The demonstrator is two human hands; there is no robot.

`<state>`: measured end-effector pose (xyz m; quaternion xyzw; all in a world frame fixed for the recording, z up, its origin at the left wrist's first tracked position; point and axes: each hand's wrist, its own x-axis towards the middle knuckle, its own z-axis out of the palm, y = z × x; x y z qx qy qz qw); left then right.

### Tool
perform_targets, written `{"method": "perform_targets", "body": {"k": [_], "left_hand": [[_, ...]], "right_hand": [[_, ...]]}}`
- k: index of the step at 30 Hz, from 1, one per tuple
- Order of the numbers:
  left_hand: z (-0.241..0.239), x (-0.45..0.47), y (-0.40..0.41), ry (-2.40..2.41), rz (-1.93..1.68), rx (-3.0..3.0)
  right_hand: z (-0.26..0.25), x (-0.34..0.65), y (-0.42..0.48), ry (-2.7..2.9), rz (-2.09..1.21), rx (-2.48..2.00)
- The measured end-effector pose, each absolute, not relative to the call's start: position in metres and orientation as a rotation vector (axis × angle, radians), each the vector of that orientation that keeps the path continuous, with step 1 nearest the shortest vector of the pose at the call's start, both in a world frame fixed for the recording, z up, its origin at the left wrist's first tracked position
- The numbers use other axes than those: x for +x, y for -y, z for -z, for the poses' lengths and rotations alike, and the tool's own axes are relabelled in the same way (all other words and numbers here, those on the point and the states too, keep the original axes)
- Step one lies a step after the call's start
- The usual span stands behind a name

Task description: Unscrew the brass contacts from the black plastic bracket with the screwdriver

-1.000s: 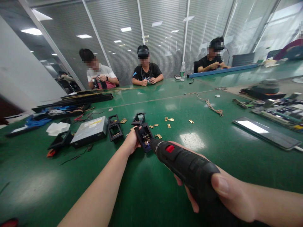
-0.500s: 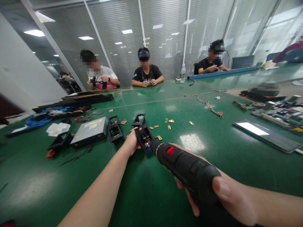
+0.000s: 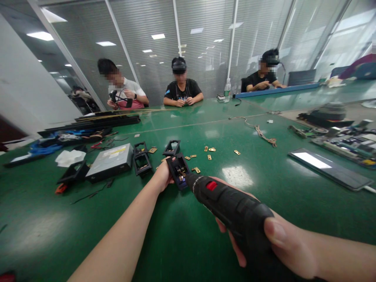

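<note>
My left hand (image 3: 163,175) is closed around the left side of a black plastic frame (image 3: 175,166), tilted up with small brass parts inside. A black cordless drill (image 3: 226,203) with a red switch on top is gripped in my right hand (image 3: 282,235). Its nose points at the right side of the frame; whether the bit touches anything inside is hidden. Several loose brass plates (image 3: 209,157) lie just beyond. Other black frames stand close by, one behind the held frame (image 3: 171,148) and two to the left (image 3: 142,163).
A silver disc drive (image 3: 110,162) lies on the green table (image 3: 182,243) at left, beside white tissue (image 3: 70,158). On the right are a phone-like slab (image 3: 329,168), circuit boards (image 3: 349,141) and a cord (image 3: 264,135). Several people sit across the table, near a bottle (image 3: 227,90).
The view has shifted very slightly. My hands, the frame and the drill keep nearly the same positions. Across the table at left, a person's hands have turned the black object they hold.
</note>
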<state>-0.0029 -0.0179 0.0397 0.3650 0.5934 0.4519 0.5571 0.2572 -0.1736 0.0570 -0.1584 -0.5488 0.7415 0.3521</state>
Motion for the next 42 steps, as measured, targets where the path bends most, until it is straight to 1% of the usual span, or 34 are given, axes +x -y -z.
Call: {"method": "perform_targets", "body": {"k": [8,17,26,32,42], "left_hand": [[-0.041,-0.003,0.017,-1.394,-1.080,0.840],[-0.043,-0.001,0.020,-1.395,-1.079,0.826],[-0.041,-0.003,0.018,-1.405,-1.078,0.856],[-0.038,-0.005,0.017,-1.401,-1.072,0.852],[-0.040,-0.003,0.019,-1.377,-1.075,0.869]], "right_hand": [[-0.046,0.258,0.173,1.404,-1.907,-0.344],[-0.063,0.254,0.171,1.409,-1.923,-0.402],[-0.051,0.258,0.172,1.388,-1.923,-0.392],[-0.060,0.255,0.173,1.410,-1.907,-0.441],[-0.062,0.254,0.172,1.410,-1.918,-0.418]]}}
